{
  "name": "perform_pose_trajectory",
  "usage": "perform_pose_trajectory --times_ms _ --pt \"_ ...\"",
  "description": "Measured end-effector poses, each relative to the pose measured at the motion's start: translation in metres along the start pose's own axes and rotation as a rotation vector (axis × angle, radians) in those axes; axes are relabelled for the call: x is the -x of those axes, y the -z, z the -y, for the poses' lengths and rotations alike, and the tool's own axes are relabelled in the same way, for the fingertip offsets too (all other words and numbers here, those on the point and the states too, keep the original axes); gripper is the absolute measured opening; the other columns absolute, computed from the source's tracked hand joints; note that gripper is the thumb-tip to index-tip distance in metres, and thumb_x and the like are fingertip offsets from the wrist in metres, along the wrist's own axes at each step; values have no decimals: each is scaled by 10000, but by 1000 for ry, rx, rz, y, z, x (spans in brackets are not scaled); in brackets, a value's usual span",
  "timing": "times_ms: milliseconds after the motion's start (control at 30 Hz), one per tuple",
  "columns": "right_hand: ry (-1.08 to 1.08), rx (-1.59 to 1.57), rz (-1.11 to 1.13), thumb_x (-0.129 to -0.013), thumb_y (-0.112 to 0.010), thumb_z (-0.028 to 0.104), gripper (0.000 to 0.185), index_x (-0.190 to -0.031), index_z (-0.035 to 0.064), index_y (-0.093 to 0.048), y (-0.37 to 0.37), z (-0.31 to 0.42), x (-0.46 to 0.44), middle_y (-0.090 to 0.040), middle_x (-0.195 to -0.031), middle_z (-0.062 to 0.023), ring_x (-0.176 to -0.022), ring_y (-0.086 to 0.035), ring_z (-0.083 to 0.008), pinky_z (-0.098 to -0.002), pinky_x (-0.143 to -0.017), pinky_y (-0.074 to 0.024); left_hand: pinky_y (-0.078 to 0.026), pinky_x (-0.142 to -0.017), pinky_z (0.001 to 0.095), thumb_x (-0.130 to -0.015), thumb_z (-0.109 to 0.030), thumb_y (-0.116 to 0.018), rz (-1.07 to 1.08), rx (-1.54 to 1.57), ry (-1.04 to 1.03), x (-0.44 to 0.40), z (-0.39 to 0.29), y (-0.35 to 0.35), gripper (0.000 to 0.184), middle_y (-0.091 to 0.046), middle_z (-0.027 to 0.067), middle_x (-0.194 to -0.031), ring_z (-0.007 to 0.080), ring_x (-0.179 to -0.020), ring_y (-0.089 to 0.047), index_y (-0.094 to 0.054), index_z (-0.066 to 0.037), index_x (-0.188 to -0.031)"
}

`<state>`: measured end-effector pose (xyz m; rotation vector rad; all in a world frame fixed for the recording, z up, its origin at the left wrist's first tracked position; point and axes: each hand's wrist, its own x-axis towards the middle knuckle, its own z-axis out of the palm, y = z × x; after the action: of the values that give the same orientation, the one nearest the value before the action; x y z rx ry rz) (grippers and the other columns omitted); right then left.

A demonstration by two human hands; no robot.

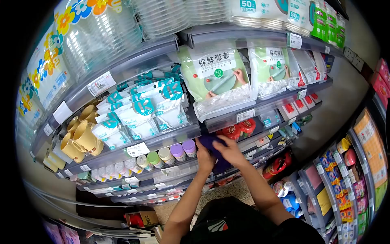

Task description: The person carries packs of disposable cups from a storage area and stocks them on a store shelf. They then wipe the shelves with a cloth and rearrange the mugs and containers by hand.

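A dark purple cloth (221, 166) is bunched between my two hands, close to the front of the shelves. My left hand (206, 158) is closed on its left side, while my right hand (230, 151) grips it from the right with bent fingers. Whether something is wrapped inside the cloth I cannot tell. Just left of my left hand stands a purple-capped bottle (189, 148) in a row of small bottles. Red round packs (246, 127) lie on the shelf beyond my right hand.
Above my hands hangs a green bag of food-cover film (217, 75). White and teal pouches (136, 116) and yellow cups (87, 140) fill the shelf at left. Stacked plastic cups (160, 18) are on top. Another stocked rack (321, 171) stands at right.
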<state>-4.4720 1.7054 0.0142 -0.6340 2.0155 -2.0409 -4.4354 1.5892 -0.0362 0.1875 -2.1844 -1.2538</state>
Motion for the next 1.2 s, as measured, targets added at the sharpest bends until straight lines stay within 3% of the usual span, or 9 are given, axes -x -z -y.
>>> perform_pose_trajectory --times_ms 100,200,433,567,633,767,900,1033,1200 --pt "-314 -608 -139 -905 -600 177 369 -1218 -11 -546 29 21 24 -662 -1068 -94 -912 -658 -183 -309 -801 -534 -464 -911 431 -707 80 -670 49 -40 -17 6 -14 6 942 -537 313 -1199 450 -1090 -557 -87 53 -1447" --pt "-322 -667 -149 -913 -556 248 401 -1228 0 -539 69 0 47 -668 -1056 -114 -893 -670 -209 -328 -784 -549 -402 -1001 445 -780 30 -643 69 -166 -205 31 -28 16 812 -255 309 -1447 482 -1282 -360 -163 46 -1435" --pt "-276 -584 -441 -919 -535 269 350 -1180 37 -527 135 -29 89 -660 -967 -90 -777 -666 -201 -320 -646 -553 -423 -949 435 -745 41 -664 88 -217 -393 16 -49 34 557 -455 234 -1283 433 -1162 -472 -477 -1 -1268" --pt "-246 -524 -480 -906 -591 194 157 -943 41 -581 156 -50 79 -607 -921 -42 -808 -593 -134 -250 -738 -476 -424 -912 481 -756 -181 -744 184 -369 -476 -29 -68 20 582 -509 221 -1216 419 -1061 -520 -499 -40 -1264" --pt "150 290 -438 -839 -643 97 114 -868 35 -552 168 -56 64 -560 -870 -41 -798 -547 -133 -251 -737 -444 -415 -919 495 -762 -267 -738 260 -449 -435 -45 -68 7 607 -515 219 -1219 419 -1069 -518 -496 -50 -1275" --pt "136 473 -327 -723 -720 98 425 -1101 43 -533 160 4 33 -585 -1024 -124 -921 -582 -245 -327 -839 -459 -384 -950 519 -773 -431 -712 473 -631 -318 -58 -79 -16 688 -531 218 -1224 427 -1096 -511 -478 -63 -1305" --pt "146 793 -127 -711 -767 210 837 -1431 80 -361 150 17 2 -513 -1283 -270 -1197 -520 -383 -399 -975 -430 -341 -998 501 -723 -391 -741 268 -658 -491 -41 -69 -36 698 -471 218 -1271 387 -1175 -445 -491 -51 -1279" --pt "25 938 -54 -728 -765 276 800 -1420 123 -393 142 22 -14 -518 -1286 -264 -1185 -520 -402 -410 -977 -433 -340 -1010 523 -689 -201 -764 178 -465 -604 11 -80 -36 676 -454 229 -1264 400 -1207 -416 -485 -34 -1282" --pt "295 785 8 -783 -735 194 502 -1245 83 -573 152 -15 -31 -607 -1196 -215 -1127 -577 -372 -392 -924 -488 -314 -1042 546 -679 -210 -769 299 -405 -425 101 -54 -29 691 -447 228 -1284 399 -1235 -405 -490 -49 -1290"
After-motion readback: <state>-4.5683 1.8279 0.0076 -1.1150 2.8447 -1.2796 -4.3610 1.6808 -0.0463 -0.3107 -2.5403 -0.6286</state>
